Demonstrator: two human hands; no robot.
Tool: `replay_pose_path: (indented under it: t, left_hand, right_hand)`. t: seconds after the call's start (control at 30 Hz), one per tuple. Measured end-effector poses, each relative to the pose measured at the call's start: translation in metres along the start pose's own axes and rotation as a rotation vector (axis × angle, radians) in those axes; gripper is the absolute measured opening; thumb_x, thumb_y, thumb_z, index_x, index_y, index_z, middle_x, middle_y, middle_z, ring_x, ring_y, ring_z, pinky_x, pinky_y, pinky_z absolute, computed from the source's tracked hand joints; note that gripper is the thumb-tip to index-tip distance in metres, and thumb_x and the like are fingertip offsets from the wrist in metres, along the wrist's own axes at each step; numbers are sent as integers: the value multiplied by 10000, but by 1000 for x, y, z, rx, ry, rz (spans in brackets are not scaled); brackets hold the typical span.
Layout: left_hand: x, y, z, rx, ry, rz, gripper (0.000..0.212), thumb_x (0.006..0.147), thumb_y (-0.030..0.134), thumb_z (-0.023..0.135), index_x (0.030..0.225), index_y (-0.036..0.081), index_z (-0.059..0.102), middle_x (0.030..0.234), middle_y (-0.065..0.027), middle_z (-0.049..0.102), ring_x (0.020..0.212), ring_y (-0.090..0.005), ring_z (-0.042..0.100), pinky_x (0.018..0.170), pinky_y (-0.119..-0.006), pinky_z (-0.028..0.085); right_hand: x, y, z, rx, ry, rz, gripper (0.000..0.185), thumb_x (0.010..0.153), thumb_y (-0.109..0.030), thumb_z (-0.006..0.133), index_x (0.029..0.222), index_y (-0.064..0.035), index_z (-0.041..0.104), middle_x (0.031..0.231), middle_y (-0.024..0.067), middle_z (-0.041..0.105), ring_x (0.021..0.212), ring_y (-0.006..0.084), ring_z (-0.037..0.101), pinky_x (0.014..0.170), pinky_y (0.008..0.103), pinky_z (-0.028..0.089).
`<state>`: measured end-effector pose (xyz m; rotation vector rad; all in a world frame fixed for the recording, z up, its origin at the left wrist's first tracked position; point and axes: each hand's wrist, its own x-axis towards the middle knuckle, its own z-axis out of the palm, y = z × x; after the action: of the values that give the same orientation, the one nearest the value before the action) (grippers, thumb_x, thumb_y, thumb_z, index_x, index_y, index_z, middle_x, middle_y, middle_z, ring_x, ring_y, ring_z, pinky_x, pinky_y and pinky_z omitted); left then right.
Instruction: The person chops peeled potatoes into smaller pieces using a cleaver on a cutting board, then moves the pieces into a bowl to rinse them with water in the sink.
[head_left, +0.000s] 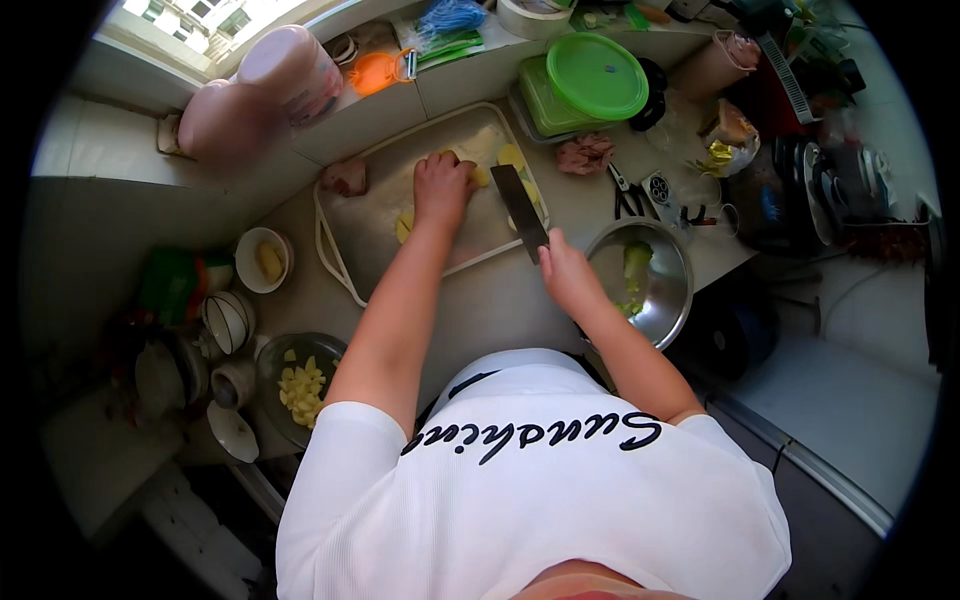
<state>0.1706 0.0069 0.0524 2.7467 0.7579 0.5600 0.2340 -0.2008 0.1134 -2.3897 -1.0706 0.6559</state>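
My right hand (566, 271) grips the handle of a cleaver (519, 206), whose broad dark blade lies over the right part of a white-rimmed cutting board (375, 259). On the same board my left hand (442, 187) presses down on a yellow potato piece (478, 177), its fingertips close to the blade. Potato slices (511, 157) lie beyond and to the right of the blade, and another piece (404, 225) is by my left wrist. A pinkish-brown lump (345, 178), perhaps meat, sits at the board's far left corner.
A steel bowl (679, 300) with green vegetable pieces stands at right, near black-handled scissors (628, 196). At left are a plate of cut potato (302, 390) and a white bowl (262, 261) holding a yellowish piece. Green-lidded containers (596, 75) stand behind; an orange peeler (375, 73) lies on the ledge.
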Motion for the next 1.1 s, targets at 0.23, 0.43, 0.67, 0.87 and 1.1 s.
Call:
replay_pose_path:
  t: [0.23,0.43,0.67,0.87,1.1]
  left_hand:
    - [-25,-4,-2,29,-20,-11,167,676,194,646,836,156,614,826,-6,591,849,-192,523,812,-339,358]
    - [-61,5,-5,43,67,-72,201,672,149,637,872,148,624,905,-8,605,929,-198,515,867,-368,332]
    - [-52,6,-11,-58,84,-137,194,666,219,686,843,142,664,997,-40,570,1016,-228,473,950,-414,288]
    - [-49,8,-8,-45,73,-170,177,636,236,707,760,120,659,956,-35,555,1025,-225,453,993,-448,256]
    - [-39,15,-12,93,-26,-233,223,659,249,691,839,127,644,958,-33,552,1026,-221,453,1019,-483,215]
  right_hand:
    - [-3,-3,-3,26,-21,30,174,890,-156,420,914,7,363,703,278,565,688,456,544,603,525,424]
    - [-1,-16,4,-68,-134,20,155,886,-144,410,910,2,365,702,264,573,688,441,556,612,526,428]
    - [3,-26,15,-117,-176,8,112,854,-83,409,917,1,370,726,259,582,723,424,573,632,515,442]
    - [7,-25,25,-135,-182,15,171,781,15,395,950,19,374,756,263,588,757,421,577,670,512,445]
    - [19,-25,22,-78,-122,-69,151,849,-79,427,954,16,375,726,271,577,724,438,565,633,517,442]
